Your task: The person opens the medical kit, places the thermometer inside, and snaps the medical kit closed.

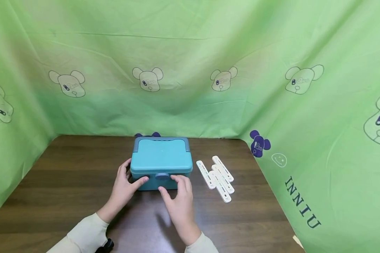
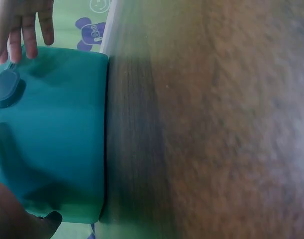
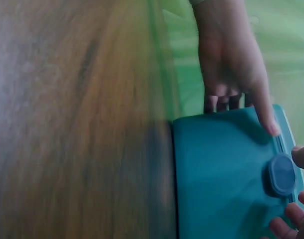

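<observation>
Pale sleeves (image 1: pixel 85 233): two, reaching in from the near side, with brown table (image 1: pixel 66 182) between them.
Dark object (image 1: pixel 105 246): just beside the left cuff, partly cut off from view; I can't make out what it is.
Right hand (image 1: pixel 181 202): spread wide, thumb and fingers well parted, at the front of the teal box (image 1: pixel 161 158); I can't tell whether a fingertip touches.
Left hand (image 1: pixel 123 188): holds the box's left front corner, fingers along the side wall, thumb across the front near the lid seam.
Box's place: upright on the table, lid down, front face towards the person.
Blue knob (image 1: pixel 162 176): mid-front at the seam, between the left thumb and the right fingers.
White strips (image 1: pixel 216 179): four, slanting and staggered close together, to the right of the box, a thin band of wood between.
Room on the wood: broad on the left, narrower from strips to right edge, generous in front.
Blue handle (image 1: pixel 161 138): folded along the lid's far rim, near the table's far edge.
Green cloth (image 1: pixel 193 52): hangs behind and at both sides, printed with cartoon heads.
</observation>
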